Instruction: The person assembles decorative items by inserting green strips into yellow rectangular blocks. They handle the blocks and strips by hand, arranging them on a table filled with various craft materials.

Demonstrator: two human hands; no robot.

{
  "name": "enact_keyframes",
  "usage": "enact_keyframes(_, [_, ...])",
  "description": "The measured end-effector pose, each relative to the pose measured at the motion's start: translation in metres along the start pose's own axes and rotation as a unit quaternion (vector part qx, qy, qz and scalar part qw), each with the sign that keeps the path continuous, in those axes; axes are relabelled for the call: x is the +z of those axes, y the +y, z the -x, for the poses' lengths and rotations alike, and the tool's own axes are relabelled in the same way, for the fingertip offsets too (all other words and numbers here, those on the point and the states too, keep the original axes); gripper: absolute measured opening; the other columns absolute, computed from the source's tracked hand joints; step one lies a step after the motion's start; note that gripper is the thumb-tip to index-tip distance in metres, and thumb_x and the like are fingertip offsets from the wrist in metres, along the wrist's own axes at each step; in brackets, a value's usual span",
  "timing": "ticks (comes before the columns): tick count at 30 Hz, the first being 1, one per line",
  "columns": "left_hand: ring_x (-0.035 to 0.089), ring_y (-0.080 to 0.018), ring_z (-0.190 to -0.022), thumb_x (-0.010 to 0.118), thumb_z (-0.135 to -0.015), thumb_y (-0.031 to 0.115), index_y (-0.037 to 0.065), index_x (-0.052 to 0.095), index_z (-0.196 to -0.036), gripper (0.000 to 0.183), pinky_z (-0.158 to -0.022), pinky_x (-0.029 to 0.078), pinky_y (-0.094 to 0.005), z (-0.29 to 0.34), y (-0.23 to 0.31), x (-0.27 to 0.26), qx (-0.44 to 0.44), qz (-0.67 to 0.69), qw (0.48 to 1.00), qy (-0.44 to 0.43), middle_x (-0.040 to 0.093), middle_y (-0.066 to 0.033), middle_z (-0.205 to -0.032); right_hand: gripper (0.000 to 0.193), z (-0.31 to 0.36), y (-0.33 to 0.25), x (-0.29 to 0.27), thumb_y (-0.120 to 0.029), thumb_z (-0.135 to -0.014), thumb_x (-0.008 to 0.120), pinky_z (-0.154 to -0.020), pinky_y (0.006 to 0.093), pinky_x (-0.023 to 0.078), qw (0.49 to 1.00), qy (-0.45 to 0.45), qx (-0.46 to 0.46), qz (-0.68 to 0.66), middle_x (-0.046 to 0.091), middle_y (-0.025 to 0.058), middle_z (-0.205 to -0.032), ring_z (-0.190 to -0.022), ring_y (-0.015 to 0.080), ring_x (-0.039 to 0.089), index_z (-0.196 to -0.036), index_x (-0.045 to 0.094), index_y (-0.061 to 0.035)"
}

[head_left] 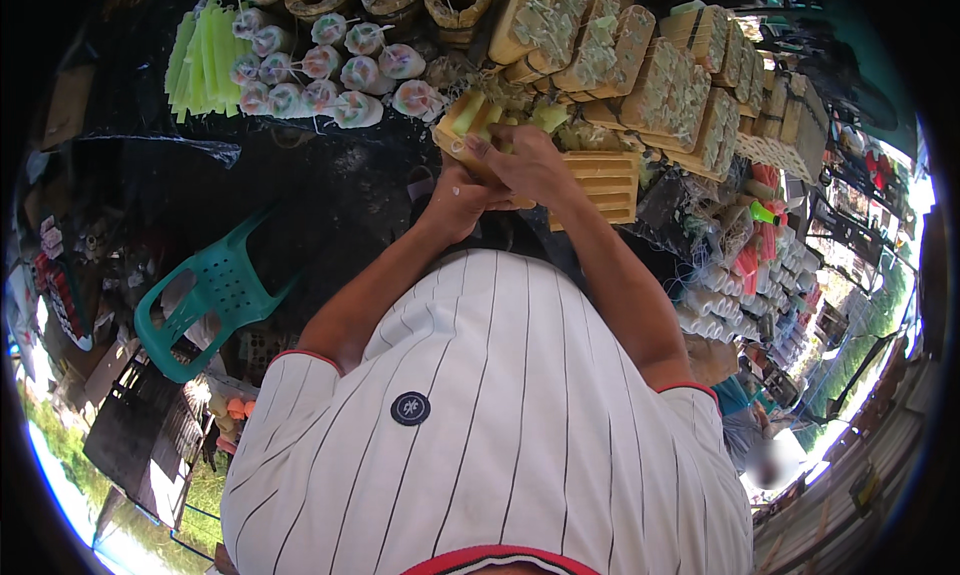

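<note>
Beyond and far left of the left hand, pale green sticks (205, 63) are lying beside plastic-wrapped rolls (322, 63). The left hand (460, 200) is gripping a yellow slotted block (448, 132) just ahead of it. The right hand (527, 165) is touching the block's top with bent fingers. Just right of that hand, a yellow ridged tray (612, 187) is lying; beyond, tan blocks (668, 93) are standing clustered.
</note>
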State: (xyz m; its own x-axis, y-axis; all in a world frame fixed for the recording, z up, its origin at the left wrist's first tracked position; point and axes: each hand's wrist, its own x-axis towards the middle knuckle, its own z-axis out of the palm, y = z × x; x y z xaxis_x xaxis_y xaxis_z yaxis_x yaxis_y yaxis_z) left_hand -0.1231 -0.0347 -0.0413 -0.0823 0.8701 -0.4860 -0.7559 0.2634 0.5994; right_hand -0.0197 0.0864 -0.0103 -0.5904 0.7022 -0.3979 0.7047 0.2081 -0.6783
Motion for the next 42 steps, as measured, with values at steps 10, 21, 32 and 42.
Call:
enact_keyframes(10, [0.077,-0.0256,-0.101,0.078,-0.088,-0.004,-0.004,0.044,-0.135,0.058,-0.083,0.068,-0.0388,-0.016,-0.012,0.008,0.011,0.025,0.999,-0.032,0.067,-0.0181,-0.119,0.060,-0.011,-0.003,-0.012,-0.047,-0.101,0.071,-0.085,0.0488,0.057,0.999,-0.046,0.020,0.002,0.074,0.0316,-0.091,-0.092,0.0459,0.074,-0.111,0.075,0.0122])
enact_keyframes(21, [0.076,-0.0301,-0.102,0.072,-0.089,-0.009,-0.001,0.041,-0.143,0.062,-0.087,0.069,-0.0482,-0.006,-0.012,0.011,0.021,0.042,0.998,0.029,0.066,-0.0180,-0.122,0.067,-0.020,-0.026,0.001,-0.055,-0.104,0.063,-0.092,0.0534,0.054,0.996,-0.050,-0.033,0.072,0.073,0.0322,-0.097,-0.099,0.0487,0.071,-0.096,0.074,0.0107])
enact_keyframes(32, [0.073,-0.0210,-0.094,0.075,-0.087,-0.008,0.011,0.034,-0.139,0.069,-0.067,0.064,-0.0342,-0.027,-0.030,0.008,0.039,0.028,0.999,0.004,0.064,-0.0110,-0.115,0.071,-0.045,-0.014,0.005,-0.059,-0.103,0.061,-0.093,0.0542,0.054,0.997,-0.061,0.016,0.054,0.073,0.0354,-0.099,-0.102,0.0489,0.071,-0.092,0.076,0.0098])
enact_keyframes(42, [0.068,-0.0351,-0.122,0.068,-0.084,-0.012,0.002,0.051,-0.142,0.062,-0.093,0.063,-0.0569,0.003,-0.032,-0.021,-0.048,0.114,0.987,0.098,0.063,-0.0163,-0.134,0.076,-0.004,0.021,0.010,-0.062,-0.100,0.065,-0.098,0.0460,0.055,0.995,0.068,0.068,-0.016,0.076,0.0253,-0.115,-0.109,0.0363,0.074,-0.129,0.068,0.0090])
